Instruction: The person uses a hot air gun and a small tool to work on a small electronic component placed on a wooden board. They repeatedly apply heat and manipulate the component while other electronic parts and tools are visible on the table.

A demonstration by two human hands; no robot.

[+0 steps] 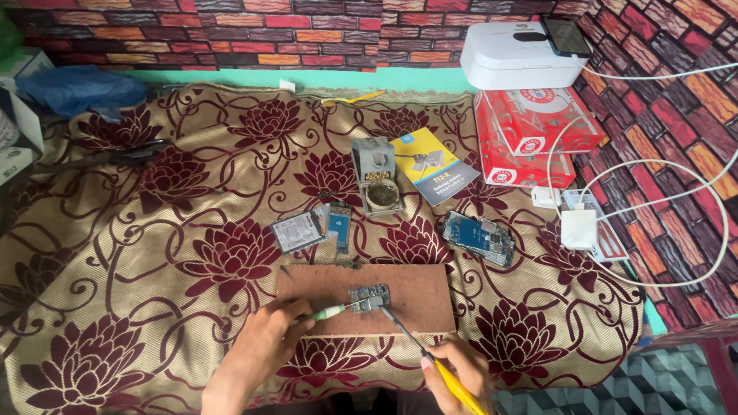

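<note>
A small circuit board (369,298) lies on a brown wooden board (414,293) set on a floral cloth. My left hand (263,341) grips a thin green-tipped tool (328,312) whose point touches the circuit board's left side. My right hand (463,378) holds a yellow-handled soldering iron (442,370), its dark tip reaching up to the circuit board's lower right edge.
A metal soldering-iron stand (377,175) with brass wool, a blue booklet (434,167), a phone battery (297,232), and a blue phone mainboard (480,237) lie behind the board. Red boxes (532,134), a white case (516,56), chargers and white cables (581,227) crowd the right.
</note>
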